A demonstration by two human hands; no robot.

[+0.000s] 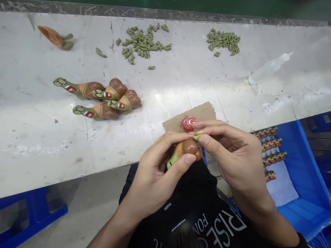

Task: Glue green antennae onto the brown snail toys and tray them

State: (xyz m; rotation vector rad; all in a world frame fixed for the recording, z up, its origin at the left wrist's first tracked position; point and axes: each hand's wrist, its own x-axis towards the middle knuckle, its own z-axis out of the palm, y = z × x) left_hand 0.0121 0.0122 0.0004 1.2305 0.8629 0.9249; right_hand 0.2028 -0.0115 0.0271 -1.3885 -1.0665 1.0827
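Observation:
My left hand (160, 165) is wrapped round a brown and green snail toy (186, 148), held just in front of the table edge. My right hand (230, 151) pinches a small green piece (197, 137) against the top of the toy's brown shell. Both hands are closed and touch each other over the toy. Just beyond them a red glue cap (188, 123) sits on a scrap of cardboard (204, 113).
Several finished snail toys (103, 98) lie at the left of the white table (181, 86). Two heaps of small green pieces (144, 41) (224, 40) lie at the back, with a clear squeeze bottle (269, 67) at right. A blue crate (302, 172) holds more toys.

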